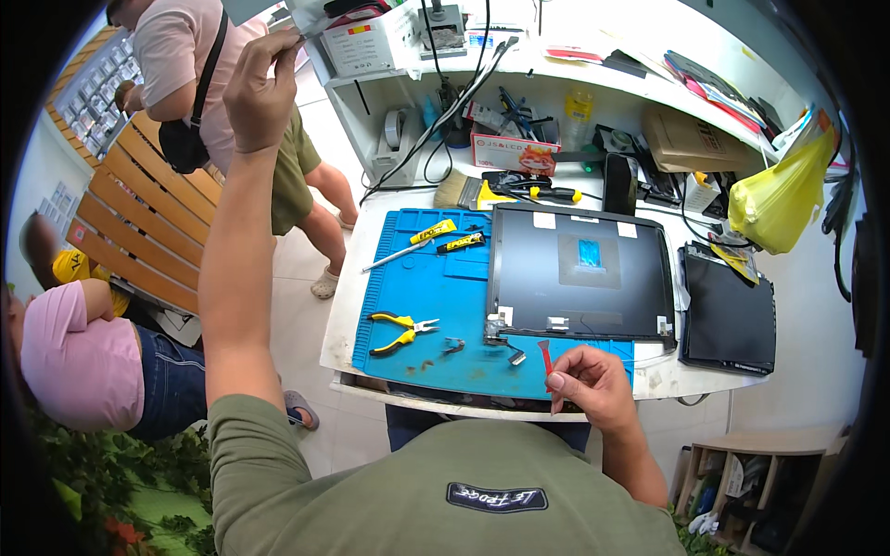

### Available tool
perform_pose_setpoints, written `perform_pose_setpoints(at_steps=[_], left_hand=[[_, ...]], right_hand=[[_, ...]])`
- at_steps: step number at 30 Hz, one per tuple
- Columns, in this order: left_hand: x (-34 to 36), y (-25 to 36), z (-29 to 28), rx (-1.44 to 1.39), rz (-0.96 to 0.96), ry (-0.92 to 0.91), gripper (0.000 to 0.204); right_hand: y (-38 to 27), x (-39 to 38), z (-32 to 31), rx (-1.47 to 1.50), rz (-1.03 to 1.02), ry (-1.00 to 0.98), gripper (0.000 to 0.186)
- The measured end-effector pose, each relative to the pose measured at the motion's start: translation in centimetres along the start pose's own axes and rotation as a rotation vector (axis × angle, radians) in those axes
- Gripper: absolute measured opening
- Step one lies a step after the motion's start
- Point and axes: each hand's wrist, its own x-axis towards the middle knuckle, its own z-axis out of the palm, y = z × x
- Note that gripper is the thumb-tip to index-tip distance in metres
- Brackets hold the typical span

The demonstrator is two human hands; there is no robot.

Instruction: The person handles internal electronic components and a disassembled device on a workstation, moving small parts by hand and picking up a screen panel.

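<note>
My right hand (pixel 591 387) is at the bench's front edge, pinching a thin red plastic spudger (pixel 545 356) with its tip upward. Up by the shelf at the far left, my left hand (pixel 262 88) is raised with fingertips pressed together; what they hold, if anything, I cannot make out. A dark laptop screen lid (pixel 528 269), with a blue patch (pixel 590 253) in its middle, lies on the blue work mat (pixel 436 357). On the mat's left lie yellow-handled pliers (pixel 400 334), a yellow tube (pixel 433 231), a black tube (pixel 461 243) and a small metal hinge (pixel 453 345).
A flat black laptop part (pixel 728 310) lies right of the lid. Behind it are a brush (pixel 456 191), a screwdriver (pixel 556 194) and a white-and-red box (pixel 514 153). Cables (pixel 464 93) hang from the shelf; a yellow bag (pixel 783 195) hangs right. People (pixel 185 83) stand beyond the bench's left.
</note>
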Motion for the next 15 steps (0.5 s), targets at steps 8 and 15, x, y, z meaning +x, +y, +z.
perform_pose_setpoints(at_steps=[8,15], left_hand=[[3.5,-0.7,0.9,0.219,0.121,-0.158,0.02],[3.6,-3.8,2.0,0.214,0.039,-0.263,0.031]], right_hand=[[-0.6,0.9,1.8,0.002,-0.006,-0.103,0.017],[-0.3,-0.2,1.1,-0.023,0.013,-0.085,0.017]])
